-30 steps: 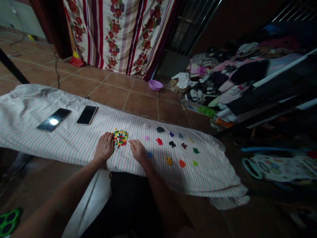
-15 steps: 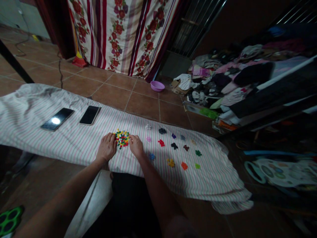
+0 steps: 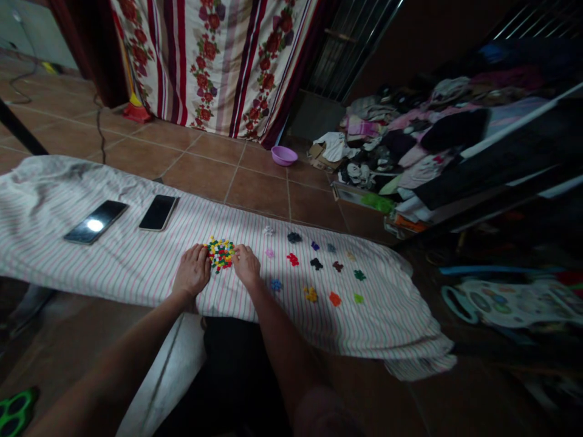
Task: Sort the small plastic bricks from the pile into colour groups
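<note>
Between the two hands: a mixed pile of small pieces in red, yellow, green and white, lying on the cloth-covered table
Pile's lie: a loose patch, roundish, with no clear long axis; which way single pieces point is too small to tell
Left hand: palm down, fingers laid out side by side and slightly bent, tips against the pile's left edge, no piece seen in its hold
Right hand: fingers curled, tips at the pile's right edge; whether they pinch a piece, and how wide they stand, cannot be told
Single-colour heaps: right of the pile, set apart from one another; the blue heap nearest the right forearm, then the yellow heap, orange heap and lime heap along the near side
Middle heaps: pink heap, red heap, black heap, brown heap
Two phones: left of the pile, flat; the left phone and right phone slant from near left to far right, glassy and dark, a bright glare on the left one
Containers: a round purple basin on the tiled floor, contents not readable; a cardboard box beyond it, white fabric over it
Cloth: thin-striped, wrinkled at the left end
</note>
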Available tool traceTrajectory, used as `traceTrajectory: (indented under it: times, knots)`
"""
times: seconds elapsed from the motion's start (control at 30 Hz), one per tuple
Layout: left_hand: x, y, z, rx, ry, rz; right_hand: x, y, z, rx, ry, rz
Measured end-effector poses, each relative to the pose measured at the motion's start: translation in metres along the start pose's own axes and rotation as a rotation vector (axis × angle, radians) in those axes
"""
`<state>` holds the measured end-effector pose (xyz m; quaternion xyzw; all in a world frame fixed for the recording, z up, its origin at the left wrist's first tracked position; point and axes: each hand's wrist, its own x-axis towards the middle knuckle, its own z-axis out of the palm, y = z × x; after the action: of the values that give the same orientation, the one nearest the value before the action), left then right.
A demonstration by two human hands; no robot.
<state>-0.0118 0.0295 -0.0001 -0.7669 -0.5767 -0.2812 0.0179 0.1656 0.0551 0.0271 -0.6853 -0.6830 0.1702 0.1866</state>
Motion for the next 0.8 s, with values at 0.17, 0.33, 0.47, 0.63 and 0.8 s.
traceTrajectory:
  times: [0.17, 0.33, 0.47, 0.63, 0.8]
  knots:
    - [0.001, -0.001, -0.001, -0.015, -0.018, 0.005, -0.001, -0.002, 0.000, 0.004, 0.001, 0.024]
    - [0.001, -0.002, 0.000, -0.038, -0.006, 0.022, -0.003, 0.001, 0.003, 0.029, 0.039, 0.046]
    - [0.000, -0.002, 0.000, -0.049, 0.003, 0.031, -0.006, 0.006, 0.005, 0.077, 0.080, 0.034]
    - [0.000, -0.002, -0.001, -0.032, 0.015, 0.046, -0.012, 0.012, 0.006, 0.117, 0.117, 0.011]
    - [0.001, -0.002, -0.002, -0.031, 0.028, 0.063, -0.019, 0.017, 0.005, 0.165, 0.145, -0.033]
